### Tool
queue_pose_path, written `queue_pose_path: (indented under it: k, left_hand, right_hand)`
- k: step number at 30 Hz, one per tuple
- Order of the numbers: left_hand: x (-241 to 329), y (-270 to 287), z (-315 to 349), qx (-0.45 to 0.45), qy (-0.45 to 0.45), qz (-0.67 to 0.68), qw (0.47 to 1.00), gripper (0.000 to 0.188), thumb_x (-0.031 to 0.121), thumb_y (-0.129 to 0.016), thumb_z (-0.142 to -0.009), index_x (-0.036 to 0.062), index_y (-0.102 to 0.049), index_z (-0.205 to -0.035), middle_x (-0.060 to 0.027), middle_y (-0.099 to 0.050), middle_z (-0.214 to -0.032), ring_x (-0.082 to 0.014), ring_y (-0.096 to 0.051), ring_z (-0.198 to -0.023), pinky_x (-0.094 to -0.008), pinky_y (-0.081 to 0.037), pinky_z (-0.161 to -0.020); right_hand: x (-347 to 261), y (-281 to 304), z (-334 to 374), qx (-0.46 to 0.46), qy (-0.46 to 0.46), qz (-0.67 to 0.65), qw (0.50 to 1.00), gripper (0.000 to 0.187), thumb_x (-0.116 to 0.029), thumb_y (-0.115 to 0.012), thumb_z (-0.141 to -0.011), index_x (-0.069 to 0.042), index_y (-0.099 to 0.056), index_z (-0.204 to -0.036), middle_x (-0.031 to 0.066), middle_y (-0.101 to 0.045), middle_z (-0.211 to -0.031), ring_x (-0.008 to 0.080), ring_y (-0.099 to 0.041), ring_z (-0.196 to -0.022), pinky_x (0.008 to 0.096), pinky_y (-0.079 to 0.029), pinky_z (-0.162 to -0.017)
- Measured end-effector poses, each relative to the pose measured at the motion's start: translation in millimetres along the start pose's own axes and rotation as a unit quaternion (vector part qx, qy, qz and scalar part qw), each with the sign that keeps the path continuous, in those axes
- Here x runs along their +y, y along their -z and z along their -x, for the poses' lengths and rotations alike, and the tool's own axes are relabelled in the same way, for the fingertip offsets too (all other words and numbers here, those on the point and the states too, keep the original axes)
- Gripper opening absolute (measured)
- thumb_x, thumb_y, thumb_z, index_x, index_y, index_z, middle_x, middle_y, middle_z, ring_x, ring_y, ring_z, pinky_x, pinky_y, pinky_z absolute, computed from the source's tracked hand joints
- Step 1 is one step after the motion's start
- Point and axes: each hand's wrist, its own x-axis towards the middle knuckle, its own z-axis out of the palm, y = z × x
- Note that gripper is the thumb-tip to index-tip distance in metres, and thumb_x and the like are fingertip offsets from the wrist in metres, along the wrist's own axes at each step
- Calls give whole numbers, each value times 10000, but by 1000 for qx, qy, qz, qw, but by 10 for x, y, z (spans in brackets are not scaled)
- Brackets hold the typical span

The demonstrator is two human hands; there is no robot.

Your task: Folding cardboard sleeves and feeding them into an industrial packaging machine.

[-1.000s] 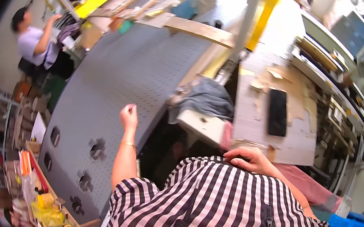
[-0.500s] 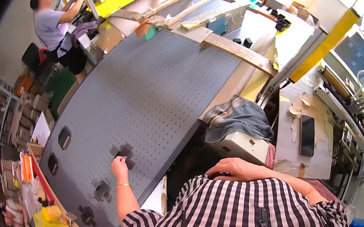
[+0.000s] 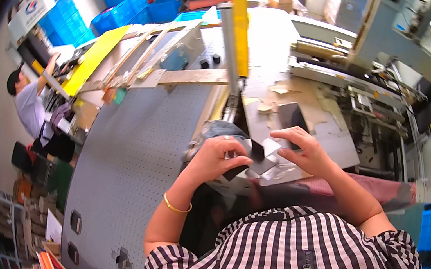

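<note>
Pinching a dark piece, seemingly only partly folded, right of the perforated table, the left hand has its grip nearly closed, the right hand is parted, apparently empty, and four other pieces lie at that table's near left end.

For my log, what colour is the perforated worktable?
Grey; the perforated worktable shows best in the head view.

Your small flapped piece, dark grey with pale faces — tilted, flaps jutting, outline blurred — between your left hand and right hand.
</note>
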Motion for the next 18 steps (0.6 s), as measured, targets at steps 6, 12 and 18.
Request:
queue_pose_path:
  k: [6,12,18]
  left_hand:
    - [604,-780,-874,-97,-93,64,989,139,154,-806,-765,62,-718,-823,-43,-677,-795,-169,-599,-748,-301,-481,-653]
    - [878,-1170,-1589,-227,-97,103,964,152,138,-810,-760,64,-714,-852,-27,-676,-895,-150,-591,-835,-281,-472,-676]
    - [535,-1592,-2169,-177,-139,27,974,312,221,-858,-685,121,-696,-932,-28,-633,-983,-240,-535,-1024,-389,-407,-928]
  right_hand:
    - [224,705,836,-18,-39,28,999,346,-151,-685,-859,-54,-636,-1187,123,-660,-1136,283,-588,-1095,384,-444,-961]
    - [486,1277,1171,29,-126,-96,987,377,-169,-706,-851,-44,-631,-1199,112,-658,-1123,244,-592,-1077,347,-445,-954]
    - [905,1650,1058,147,-109,26,983,456,-217,-763,-792,-63,-634,-1201,108,-661,-1092,263,-586,-1044,366,-457,-937]
